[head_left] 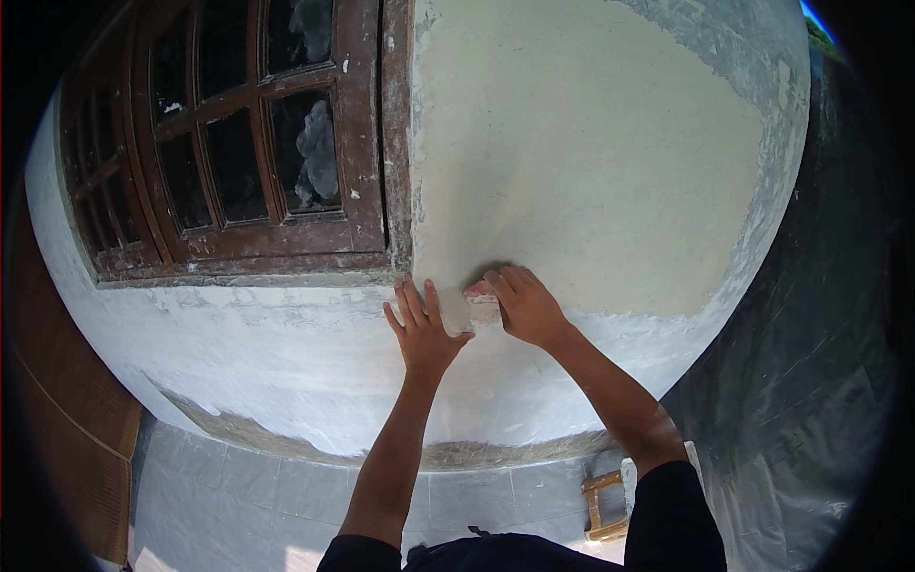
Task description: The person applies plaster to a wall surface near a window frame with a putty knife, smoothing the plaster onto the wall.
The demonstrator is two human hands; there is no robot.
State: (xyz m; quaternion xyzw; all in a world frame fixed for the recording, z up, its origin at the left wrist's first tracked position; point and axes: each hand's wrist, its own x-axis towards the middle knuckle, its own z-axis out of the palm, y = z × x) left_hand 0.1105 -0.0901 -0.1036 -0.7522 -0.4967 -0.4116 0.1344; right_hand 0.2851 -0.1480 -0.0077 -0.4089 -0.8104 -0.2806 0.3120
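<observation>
My left hand (422, 329) lies flat on the wall with its fingers spread, just below the lower right corner of the window frame (398, 143). Close by on the right, my right hand (524, 303) is closed around a small dusty pinkish-red piece (482, 291), which looks like folded sandpaper. That piece rests against the wall at the lower edge of a smooth cream-coloured patch (591, 172). Its far part is covered by my fingers. The wall below (286, 353) has a whitish, uneven coating.
A brown wooden window with glass panes (233, 157) fills the upper left. Grey tiles (467, 491) run along the wall's foot. A small wooden frame-like object (605, 505) stands at the lower right. Dark sheeting (791, 400) hangs or lies to the right.
</observation>
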